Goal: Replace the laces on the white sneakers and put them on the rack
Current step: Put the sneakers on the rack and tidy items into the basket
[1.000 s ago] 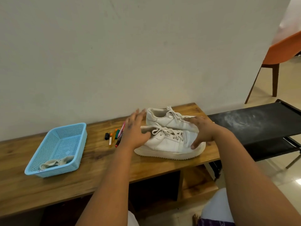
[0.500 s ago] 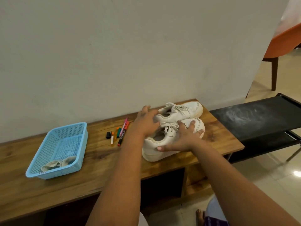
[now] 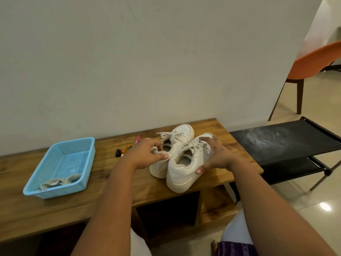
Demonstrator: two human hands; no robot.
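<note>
White leather and grubby old laces: both sneakers stand side by side on the wooden table [image 3: 184, 191], heels toward me. My left hand [image 3: 147, 156] has its grip curled round the heel collar of the left sneaker [image 3: 177, 139], thumb pinching the rim. My right hand [image 3: 215, 156] clamps the right sneaker [image 3: 182, 174] from its outer side, fingers over the laces [image 3: 195, 146] and thumb low on the heel.

As far as I can judge, the task has hardly begun. The old laces are tied in bows on both shoes, so none have been pulled out. Well to the left of my left grip sits a blue basket [image 3: 88, 156] holding a pale bundle [image 3: 60, 181]; it may be the fresh laces, though I cannot tell. Between basket and left grip lie some markers [image 3: 122, 151].

Left to do: untie and strip both shoes, thread the new laces, then carry the pair to the black rack [image 3: 287, 143], which stands well to the right of my right grip, beyond the table's end.
</note>
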